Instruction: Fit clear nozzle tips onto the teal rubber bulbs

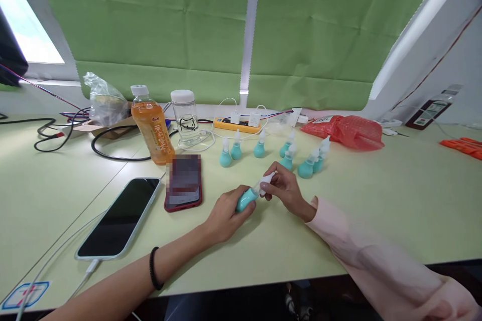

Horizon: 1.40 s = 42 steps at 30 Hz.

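My left hand [225, 216] is closed around the teal bulb of a small squeeze dropper [247, 198], low over the pale green table [376, 200]. My right hand [284, 185] pinches the dropper's translucent white tip [266, 179]. Several more teal droppers with white tips [289, 156] stand upright in a loose row just beyond my hands. A black band circles my left wrist, and a pink sleeve covers my right arm.
Left of my hands lie a red-cased phone [184, 183] and a larger phone [120, 216] on a white cable. Behind stand an orange drink bottle [152, 125], a clear cup [186, 118], a yellow power strip [236, 124] and a red bag [344, 130].
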Each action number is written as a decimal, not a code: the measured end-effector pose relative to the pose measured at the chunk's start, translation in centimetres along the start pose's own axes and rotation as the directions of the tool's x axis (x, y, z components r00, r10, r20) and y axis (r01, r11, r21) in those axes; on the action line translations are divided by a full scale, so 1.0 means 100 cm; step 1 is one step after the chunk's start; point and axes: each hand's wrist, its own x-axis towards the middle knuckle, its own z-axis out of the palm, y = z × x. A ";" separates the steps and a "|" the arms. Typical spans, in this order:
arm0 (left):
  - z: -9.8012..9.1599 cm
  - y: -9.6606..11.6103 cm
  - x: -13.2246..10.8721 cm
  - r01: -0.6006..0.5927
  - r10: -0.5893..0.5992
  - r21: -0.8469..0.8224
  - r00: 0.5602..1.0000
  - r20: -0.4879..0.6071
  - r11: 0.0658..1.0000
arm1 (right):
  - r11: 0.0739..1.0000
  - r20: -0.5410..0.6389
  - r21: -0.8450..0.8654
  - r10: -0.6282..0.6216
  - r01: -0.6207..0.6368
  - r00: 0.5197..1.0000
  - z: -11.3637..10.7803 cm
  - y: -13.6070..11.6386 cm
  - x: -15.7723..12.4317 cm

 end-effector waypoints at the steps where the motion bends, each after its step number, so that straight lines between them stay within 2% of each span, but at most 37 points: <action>1: 0.000 0.000 0.001 0.021 -0.021 0.014 1.000 -0.007 1.000 | 0.999 0.014 0.016 0.043 -0.043 0.999 0.001 0.004 0.001; 5: 0.003 -0.002 0.002 0.086 -0.079 0.130 0.995 -0.060 0.988 | 0.977 0.019 0.022 0.210 -0.210 0.978 0.010 0.020 0.005; 8: 0.004 -0.002 0.002 0.085 -0.082 0.166 0.996 -0.025 0.982 | 0.964 -0.052 0.049 0.264 -0.262 0.963 0.014 0.025 0.008; 10: 0.004 -0.003 0.002 0.080 -0.081 0.144 0.997 0.004 0.986 | 0.950 -0.084 0.071 0.310 -0.305 0.947 0.014 0.026 0.010; 13: 0.003 -0.004 0.003 0.081 -0.083 0.079 0.996 0.027 0.994 | 0.928 -0.070 0.078 0.371 -0.365 0.926 0.012 0.028 0.012; 18: 0.002 -0.004 0.005 0.061 -0.061 0.010 0.998 0.035 0.998 | 0.918 -0.008 0.025 0.397 -0.397 0.918 0.004 0.029 0.016; 20: 0.001 -0.004 0.005 0.049 -0.048 -0.033 0.998 0.032 0.998 | 0.924 -0.029 -0.018 0.381 -0.382 0.924 -0.001 0.028 0.018; 23: 0.001 -0.005 0.005 0.078 -0.080 -0.143 0.997 -0.008 0.987 | 0.947 -0.160 -0.084 0.296 -0.311 0.942 -0.010 0.029 0.024; 25: 0.001 -0.006 0.005 0.117 -0.127 -0.231 0.991 -0.029 0.966 | 0.947 -0.254 -0.238 0.156 -0.218 0.955 -0.016 0.033 0.027; 28: 0.001 -0.009 0.005 0.175 -0.193 -0.343 0.981 -0.019 0.923 | 0.822 -0.223 -0.565 -0.065 -0.075 0.973 -0.021 0.041 0.030; 31: 0.000 -0.010 0.006 0.205 -0.241 -0.419 0.970 -0.035 0.884 | 0.728 -0.184 -0.684 -0.122 -0.038 0.975 -0.020 0.044 0.027; 34: 0.000 -0.011 0.007 0.233 -0.298 -0.492 0.953 -0.055 0.839 | 0.609 -0.209 -0.792 -0.329 0.037 0.921 -0.014 0.037 0.022; 36: 0.001 -0.011 0.007 0.227 -0.315 -0.529 0.945 -0.083 0.818 | 0.567 -0.166 -0.807 -0.488 0.167 0.857 -0.008 0.028 0.016; 37: 0.001 -0.011 0.007 0.211 -0.312 -0.538 0.944 -0.103 0.816 | 0.576 -0.129 -0.779 -0.534 0.248 0.836 -0.004 0.024 0.013; 40: 0.002 -0.010 0.006 0.164 -0.279 -0.540 0.950 -0.138 0.826 | 0.623 0.012 -0.636 -0.581 0.455 0.814 0.006 0.017 0.005; 42: 0.002 -0.009 0.005 0.149 -0.257 -0.542 0.958 -0.129 0.827 | 0.628 0.073 -0.574 -0.600 0.526 0.796 0.011 0.017 0.002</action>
